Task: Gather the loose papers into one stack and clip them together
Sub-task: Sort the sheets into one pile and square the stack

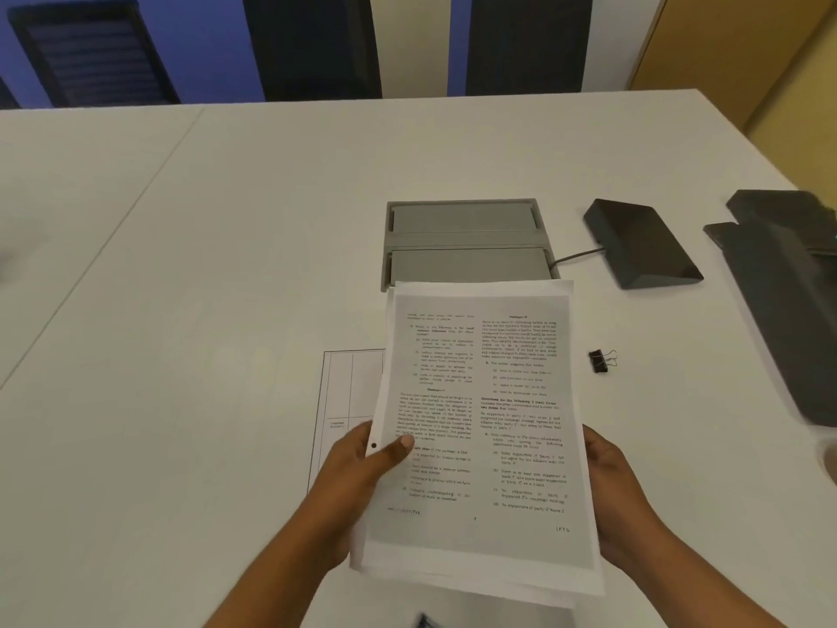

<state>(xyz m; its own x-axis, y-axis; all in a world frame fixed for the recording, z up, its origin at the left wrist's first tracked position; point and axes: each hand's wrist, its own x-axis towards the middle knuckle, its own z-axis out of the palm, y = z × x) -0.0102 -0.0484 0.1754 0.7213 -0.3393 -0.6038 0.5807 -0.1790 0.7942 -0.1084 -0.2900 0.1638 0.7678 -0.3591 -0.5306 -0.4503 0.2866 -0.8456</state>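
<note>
Only the head view here. Both hands are clamped on the stack of papers (480, 428), lifted off the table (226, 219) in the lower middle of the frame. The left hand (362, 482) pinches the left edge with its thumb on top of the printed page; the right hand (611, 496) grips the right edge, fingers hidden underneath.

What could go wrong, I'd say: the sheets aren't squared. You can see offset edges fanning out along the bottom and at the lower left corner, so clipping now would catch only some pages or lock in a crooked stack. There's also one ruled sheet (348, 392) lying flat on the table behind the left side of the stack, easy to forget. And the binder clip (602, 360) sits well apart at right of centre, so one hand has to let go to fetch it, which could let pages slide.

The stack's long axis runs bottom to top of the frame, leaning slightly, text upright, top edge pointing away toward the grey floor-box panel (466, 242).
</note>
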